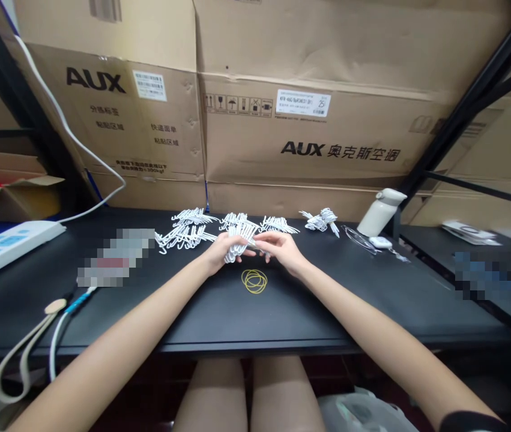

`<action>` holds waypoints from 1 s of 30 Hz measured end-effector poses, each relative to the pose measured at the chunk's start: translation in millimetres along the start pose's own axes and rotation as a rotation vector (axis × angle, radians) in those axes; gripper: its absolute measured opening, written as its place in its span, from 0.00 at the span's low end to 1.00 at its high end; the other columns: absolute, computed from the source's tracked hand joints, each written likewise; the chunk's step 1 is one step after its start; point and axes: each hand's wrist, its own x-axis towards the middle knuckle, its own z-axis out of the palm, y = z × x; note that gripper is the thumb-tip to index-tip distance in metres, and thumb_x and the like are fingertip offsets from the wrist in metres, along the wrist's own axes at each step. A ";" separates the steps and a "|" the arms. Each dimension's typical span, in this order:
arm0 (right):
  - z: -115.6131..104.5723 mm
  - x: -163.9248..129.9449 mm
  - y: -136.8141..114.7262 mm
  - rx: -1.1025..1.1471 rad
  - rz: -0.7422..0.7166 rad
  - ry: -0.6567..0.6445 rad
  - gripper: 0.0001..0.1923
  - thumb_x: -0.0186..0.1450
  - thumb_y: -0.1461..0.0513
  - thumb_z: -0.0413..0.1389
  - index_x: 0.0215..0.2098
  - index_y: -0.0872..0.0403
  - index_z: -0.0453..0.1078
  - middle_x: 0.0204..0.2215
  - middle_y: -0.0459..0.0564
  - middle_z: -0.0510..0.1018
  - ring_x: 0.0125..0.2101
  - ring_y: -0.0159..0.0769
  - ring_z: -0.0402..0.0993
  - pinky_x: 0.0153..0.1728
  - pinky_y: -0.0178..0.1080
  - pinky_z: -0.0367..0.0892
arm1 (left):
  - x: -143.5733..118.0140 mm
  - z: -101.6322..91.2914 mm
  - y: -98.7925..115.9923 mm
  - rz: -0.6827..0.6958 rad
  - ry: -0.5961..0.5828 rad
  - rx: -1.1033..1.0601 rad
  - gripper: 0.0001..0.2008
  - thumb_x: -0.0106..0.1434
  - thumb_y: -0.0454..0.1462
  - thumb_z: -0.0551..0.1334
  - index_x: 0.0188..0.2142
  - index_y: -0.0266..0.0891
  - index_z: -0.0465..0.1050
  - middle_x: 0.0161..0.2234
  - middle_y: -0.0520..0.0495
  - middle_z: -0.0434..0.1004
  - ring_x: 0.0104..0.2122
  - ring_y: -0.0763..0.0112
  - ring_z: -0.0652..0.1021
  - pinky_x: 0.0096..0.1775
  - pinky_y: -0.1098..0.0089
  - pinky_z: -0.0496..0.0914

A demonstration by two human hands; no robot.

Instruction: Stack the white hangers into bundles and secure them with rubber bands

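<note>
My left hand (221, 251) is closed round a bundle of white wire hooks (236, 245), held above the front middle of the table. At the bundle's right end, the fingers of my right hand (280, 247) are pinched on the stems. A thin yellowish trace shows by those fingertips, too small to name. Several yellow rubber bands (254, 281) lie in a loose heap just below my hands. Behind them rest more white hooks in groups: one pile (185, 235) at left, another (233, 221) in the middle, a third (278, 224) at right.
Farther right lies a tied white bundle (321, 220), near a cream bottle (380, 211) and a small white device (380, 243) with a cable. A blurred-out object (117, 258) and a power strip (9, 246) are at left. Large cardboard boxes (246, 144) wall off the back.
</note>
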 end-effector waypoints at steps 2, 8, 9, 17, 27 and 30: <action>-2.1 -0.8 0.2 -0.006 0.022 -0.061 0.14 0.50 0.55 0.65 0.31 0.55 0.74 0.26 0.46 0.76 0.22 0.29 0.70 0.19 0.32 0.65 | -1.2 -1.1 0.3 -0.033 -0.049 0.011 0.10 0.50 0.34 0.64 0.33 0.31 0.73 0.33 0.39 0.80 0.28 0.63 0.81 0.18 0.77 0.66; -4.5 -3.6 2.3 -0.091 0.012 -0.167 0.13 0.53 0.54 0.64 0.28 0.56 0.70 0.21 0.43 0.72 0.18 0.27 0.67 0.20 0.31 0.63 | -4.6 -4.2 -2.2 -0.071 -0.203 0.115 0.18 0.49 0.36 0.69 0.40 0.32 0.74 0.33 0.39 0.80 0.27 0.64 0.80 0.18 0.78 0.65; -4.3 -4.0 2.3 -0.113 0.005 -0.172 0.14 0.54 0.54 0.63 0.28 0.56 0.70 0.20 0.43 0.72 0.18 0.27 0.66 0.19 0.31 0.62 | -4.4 -4.4 -2.1 -0.064 -0.202 0.125 0.18 0.49 0.36 0.69 0.40 0.31 0.74 0.33 0.39 0.80 0.27 0.65 0.80 0.18 0.78 0.65; -5.3 -1.9 3.0 -0.251 -0.125 -0.042 0.15 0.57 0.50 0.59 0.29 0.54 0.68 0.22 0.45 0.71 0.19 0.28 0.65 0.15 0.31 0.60 | 2.3 -6.9 5.2 0.009 0.050 0.044 0.12 0.48 0.36 0.67 0.32 0.31 0.75 0.30 0.41 0.79 0.21 0.71 0.76 0.15 0.77 0.62; -24.7 10.9 1.3 -0.003 -0.065 0.486 0.16 0.51 0.52 0.62 0.27 0.56 0.68 0.28 0.50 0.76 0.21 0.26 0.67 0.13 0.28 0.57 | 6.8 -24.5 23.4 0.114 0.531 -0.287 0.10 0.50 0.33 0.62 0.34 0.35 0.69 0.29 0.48 0.77 0.22 0.75 0.77 0.14 0.81 0.59; -20.6 6.9 -1.8 -0.005 -0.029 0.434 0.16 0.50 0.56 0.64 0.30 0.56 0.66 0.28 0.50 0.79 0.20 0.27 0.69 0.14 0.28 0.57 | 7.8 -31.3 25.9 0.111 0.551 -0.290 0.10 0.51 0.33 0.62 0.34 0.34 0.68 0.30 0.48 0.78 0.23 0.74 0.78 0.14 0.80 0.58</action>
